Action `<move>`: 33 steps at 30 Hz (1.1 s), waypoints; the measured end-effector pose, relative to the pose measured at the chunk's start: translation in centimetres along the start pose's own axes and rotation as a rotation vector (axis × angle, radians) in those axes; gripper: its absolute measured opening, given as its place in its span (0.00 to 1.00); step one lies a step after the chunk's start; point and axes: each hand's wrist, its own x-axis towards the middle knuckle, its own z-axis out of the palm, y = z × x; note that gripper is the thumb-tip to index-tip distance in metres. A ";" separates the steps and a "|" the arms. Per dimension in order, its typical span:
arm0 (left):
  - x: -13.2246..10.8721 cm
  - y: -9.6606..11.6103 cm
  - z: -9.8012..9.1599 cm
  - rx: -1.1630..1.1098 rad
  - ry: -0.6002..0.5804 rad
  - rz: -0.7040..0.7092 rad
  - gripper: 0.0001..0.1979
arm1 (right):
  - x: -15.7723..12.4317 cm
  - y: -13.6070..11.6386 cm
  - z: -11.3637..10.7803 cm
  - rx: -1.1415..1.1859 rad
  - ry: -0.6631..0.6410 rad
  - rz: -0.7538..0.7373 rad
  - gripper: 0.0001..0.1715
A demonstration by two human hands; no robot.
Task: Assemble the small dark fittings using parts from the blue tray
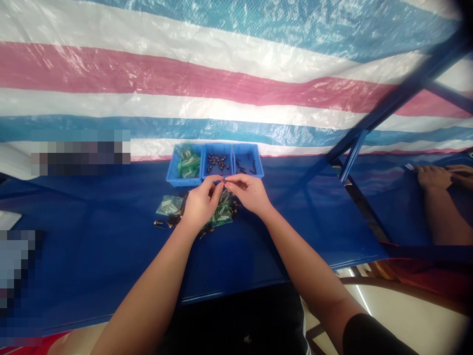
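My left hand [200,200] and my right hand [249,192] meet fingertip to fingertip in front of the blue bins. Both are closed in a pinch on something small that my fingers mostly hide. Under them lies a pile of green-tinted plastic packets [222,214] mixed with dark and brass-coloured metal parts. Another packet [169,204] with pale pieces inside rests left of my left hand. The left bin [172,171] holds similar green packets. Small brass-and-dark parts [218,161] lie in the middle bin, and a few thin dark pieces [242,167] in the right bin.
All of this stands on a blue tabletop [295,241]. A striped plastic sheet [221,88] hangs behind. On the right, a blue metal frame [388,108] rises, and beyond it a co-worker's hands [434,177] rest at a neighbouring table. Blurred blocks cover areas on the left.
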 end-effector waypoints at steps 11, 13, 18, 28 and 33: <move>0.0 -0.2 0.0 -0.008 0.008 0.013 0.15 | 0.1 0.6 0.1 0.026 -0.012 -0.038 0.15; 0.0 -0.2 0.0 -0.009 0.008 0.010 0.15 | 0.1 0.7 0.2 0.019 -0.007 -0.038 0.15; 0.0 0.0 -0.1 -0.033 0.025 0.027 0.16 | 0.1 0.7 0.1 -0.022 -0.001 -0.016 0.15; 0.1 -0.6 0.2 -0.054 0.004 0.087 0.15 | 0.3 0.3 -0.3 0.044 -0.066 0.141 0.19; 0.1 -0.5 0.2 -0.039 -0.014 0.089 0.17 | 0.4 0.1 -0.4 0.160 -0.115 0.183 0.20</move>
